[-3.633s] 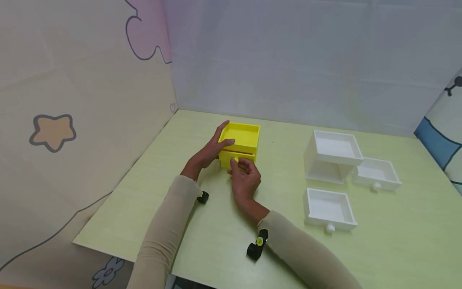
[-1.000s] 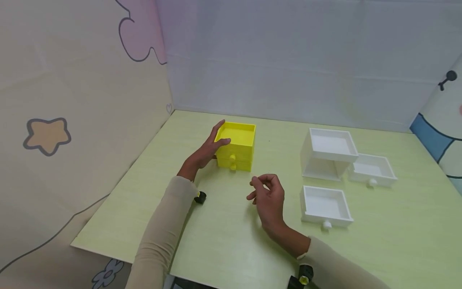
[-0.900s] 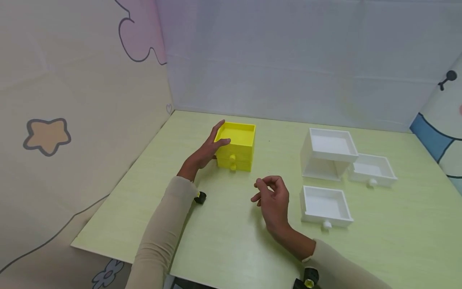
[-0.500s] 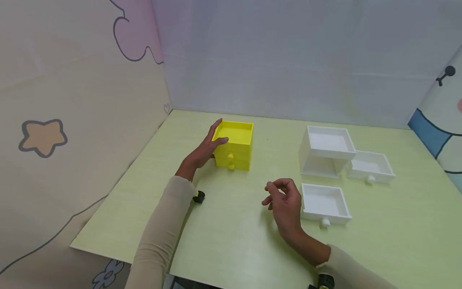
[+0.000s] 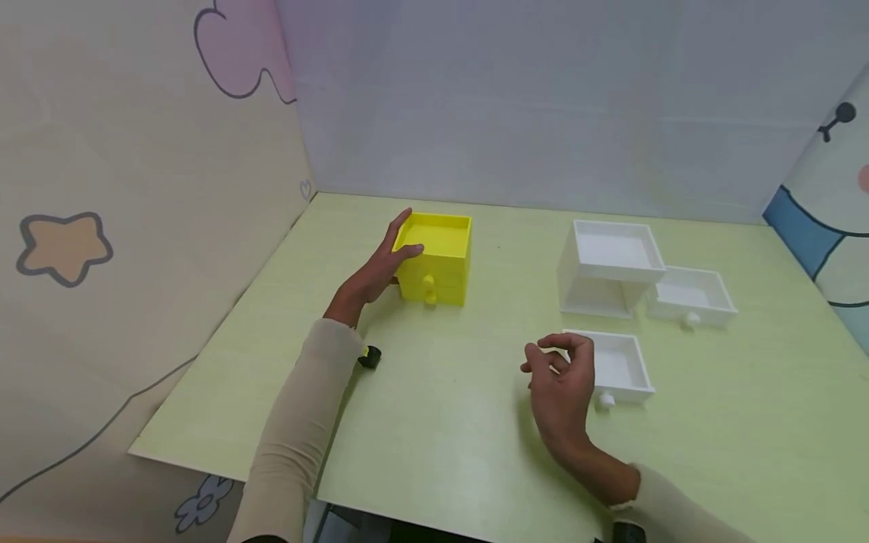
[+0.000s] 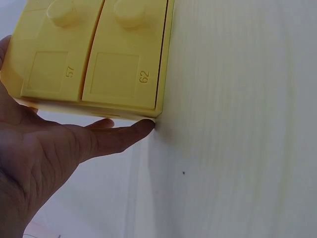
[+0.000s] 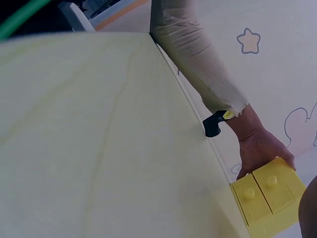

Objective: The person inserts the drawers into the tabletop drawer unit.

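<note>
A small yellow drawer cabinet (image 5: 448, 275) stands on the table at centre left, its two drawers pushed in, one knob above the other. In the left wrist view its drawer fronts (image 6: 116, 74) bear the numbers 57 and 62. My left hand (image 5: 373, 275) grips the cabinet's left side, thumb over the top rim and fingers along the wall. My right hand (image 5: 563, 392) hovers over the table with loosely bent fingers, holding nothing. Behind it, partly covered in the head view, lies a white drawer (image 5: 621, 362) with a round knob.
A white cabinet shell (image 5: 573, 279) with an open front stands at the back right. A second white drawer (image 5: 692, 290) sits just right of it. The table's front edge (image 5: 394, 520) runs below my arms, and a wall sheet (image 5: 509, 113) rises behind.
My right hand has let go of the yellow knob and moved right, towards the white drawer. The yellow drawer that stuck out is now flush. The left hand keeps its hold.
</note>
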A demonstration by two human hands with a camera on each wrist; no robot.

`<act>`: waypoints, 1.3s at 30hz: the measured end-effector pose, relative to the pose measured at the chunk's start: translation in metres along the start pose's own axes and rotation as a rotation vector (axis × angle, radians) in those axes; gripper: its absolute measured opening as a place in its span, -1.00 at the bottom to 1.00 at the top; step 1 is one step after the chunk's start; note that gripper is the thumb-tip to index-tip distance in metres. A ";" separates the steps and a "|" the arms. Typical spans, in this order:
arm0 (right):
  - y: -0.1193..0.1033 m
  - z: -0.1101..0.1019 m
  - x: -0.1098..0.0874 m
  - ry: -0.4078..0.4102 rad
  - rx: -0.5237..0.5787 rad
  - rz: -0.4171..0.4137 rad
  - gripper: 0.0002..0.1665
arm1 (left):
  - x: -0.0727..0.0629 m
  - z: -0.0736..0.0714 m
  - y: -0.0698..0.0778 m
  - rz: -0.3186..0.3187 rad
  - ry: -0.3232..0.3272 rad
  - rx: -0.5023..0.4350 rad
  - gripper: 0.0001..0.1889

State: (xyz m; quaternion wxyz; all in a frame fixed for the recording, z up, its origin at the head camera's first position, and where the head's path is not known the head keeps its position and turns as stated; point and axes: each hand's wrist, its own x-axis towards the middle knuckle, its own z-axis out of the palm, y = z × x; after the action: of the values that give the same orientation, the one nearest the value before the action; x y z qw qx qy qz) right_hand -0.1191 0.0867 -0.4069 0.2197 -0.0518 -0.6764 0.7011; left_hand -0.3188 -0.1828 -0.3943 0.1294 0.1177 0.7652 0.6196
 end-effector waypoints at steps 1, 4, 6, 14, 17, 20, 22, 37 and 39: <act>0.000 -0.001 -0.001 -0.004 -0.008 0.014 -0.75 | -0.001 0.000 0.000 -0.001 0.000 0.000 -0.22; -0.002 -0.006 -0.002 -0.020 -0.042 0.077 -0.75 | -0.002 0.001 0.000 -0.001 -0.002 -0.003 -0.22; -0.002 -0.008 -0.003 -0.031 -0.065 0.111 -0.74 | -0.003 0.000 0.000 0.004 0.001 -0.007 -0.21; -0.002 -0.019 -0.013 -0.036 -0.132 0.214 -0.70 | -0.007 0.003 -0.013 -0.005 -0.005 -0.005 -0.19; -0.002 -0.024 -0.016 -0.022 -0.142 0.232 -0.71 | -0.008 0.005 -0.014 -0.017 -0.003 -0.009 -0.20; -0.002 -0.029 -0.017 -0.001 -0.144 0.247 -0.72 | -0.007 0.006 -0.013 -0.024 0.000 -0.006 -0.20; -0.002 -0.031 -0.018 0.008 -0.145 0.252 -0.73 | -0.006 0.006 -0.012 -0.027 0.002 -0.005 -0.20; -0.001 -0.040 -0.025 0.052 -0.145 0.349 -0.66 | -0.011 0.004 -0.006 0.047 0.099 0.083 -0.21; -0.003 -0.042 -0.024 0.060 -0.155 0.375 -0.67 | -0.011 0.006 -0.002 0.082 0.151 0.131 -0.22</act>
State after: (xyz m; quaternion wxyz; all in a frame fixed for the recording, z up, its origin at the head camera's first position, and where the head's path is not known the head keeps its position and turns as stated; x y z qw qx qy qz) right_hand -0.0811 0.1160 -0.4131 0.1009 -0.2146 -0.6999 0.6737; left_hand -0.3064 -0.1816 -0.3965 0.0379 0.1101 0.8063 0.5800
